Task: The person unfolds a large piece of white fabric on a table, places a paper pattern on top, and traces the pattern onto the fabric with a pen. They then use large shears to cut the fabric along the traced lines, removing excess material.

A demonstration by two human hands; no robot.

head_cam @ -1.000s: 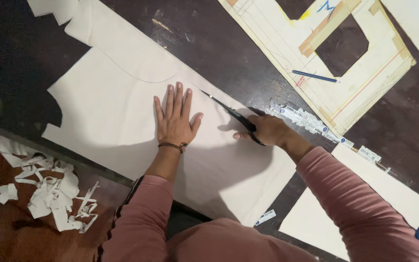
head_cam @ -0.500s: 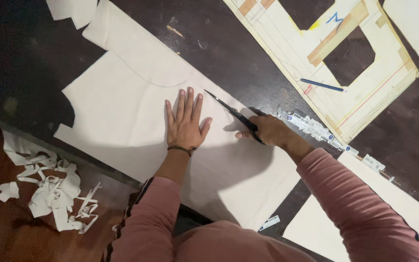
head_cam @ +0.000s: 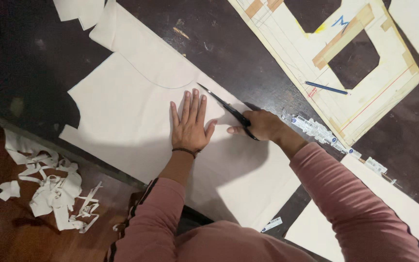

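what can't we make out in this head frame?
- Scissors handles: hidden inside the right hand.
- Cloth under the left hand: covered by the flat palm.
- Cloth's near edge: hidden by the pink sleeves.
- Small white tags: print too small.
- Paper pattern: cut off by the top edge.

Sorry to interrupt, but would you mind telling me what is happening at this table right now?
A person in a pink long-sleeved top is cutting a large cream sheet on a dark table. The left hand lies flat on the sheet, fingers spread, pinning it down. The right hand holds black scissors at the sheet's upper edge, blades pointing away from the person. A paper pattern with a blue pen on it lies beyond, and pale offcuts litter the floor.
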